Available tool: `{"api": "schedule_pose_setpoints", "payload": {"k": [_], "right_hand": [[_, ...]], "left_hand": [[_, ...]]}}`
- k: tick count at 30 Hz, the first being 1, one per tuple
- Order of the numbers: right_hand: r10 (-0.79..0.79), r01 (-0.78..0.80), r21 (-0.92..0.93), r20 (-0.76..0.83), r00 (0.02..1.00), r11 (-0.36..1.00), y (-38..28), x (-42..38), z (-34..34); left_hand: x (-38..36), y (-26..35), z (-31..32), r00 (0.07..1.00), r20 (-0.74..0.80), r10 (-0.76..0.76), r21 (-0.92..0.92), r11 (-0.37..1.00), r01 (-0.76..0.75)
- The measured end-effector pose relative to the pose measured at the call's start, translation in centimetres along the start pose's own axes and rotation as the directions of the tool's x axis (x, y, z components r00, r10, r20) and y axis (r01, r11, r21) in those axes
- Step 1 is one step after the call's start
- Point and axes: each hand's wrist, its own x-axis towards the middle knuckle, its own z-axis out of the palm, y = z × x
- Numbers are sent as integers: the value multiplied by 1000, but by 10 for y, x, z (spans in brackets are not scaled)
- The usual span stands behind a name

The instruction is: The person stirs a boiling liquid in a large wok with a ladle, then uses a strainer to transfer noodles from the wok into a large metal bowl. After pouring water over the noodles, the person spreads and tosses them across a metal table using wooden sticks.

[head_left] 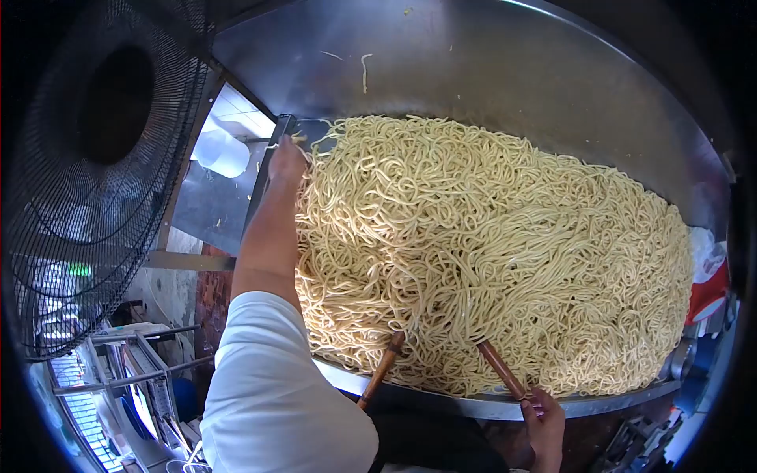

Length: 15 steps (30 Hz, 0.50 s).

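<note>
A wide heap of thick yellow noodles (489, 236) fills a large metal trough (505, 63). At the trough's far left corner, my left hand (287, 164) is closed, with a few noodle strands showing at its fingers. My right hand (542, 414) grips the near end of a brown wooden stick (502, 369) at the front rim; the stick's other end goes into the noodles. A second wooden stick (382, 369) leans across the front rim to the left, its tip against the noodles and no hand on it.
A big wire-caged fan (102, 158) stands close on the left. Beyond the trough's left wall is a translucent white container (221, 152) on a metal surface. A metal rack (146, 378) is at lower left. Red and white bags (708, 280) sit at the right end.
</note>
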Motion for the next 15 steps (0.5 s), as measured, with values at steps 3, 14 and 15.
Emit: {"api": "schedule_pose_setpoints", "payload": {"k": [3,14,15], "right_hand": [[18,-18,28,4,1000,999,12,1,-1],[36,-30,-107,52,998,994,-7,7,-2],[60,-54,-124,41,997,991,-11,8,-3]], "left_hand": [[2,7,-22,1000,-13,6,14,1000,-6],[11,10,-21,987,153,-57,199,980,26],[9,11,-27,982,183,-42,177,984,9]]}}
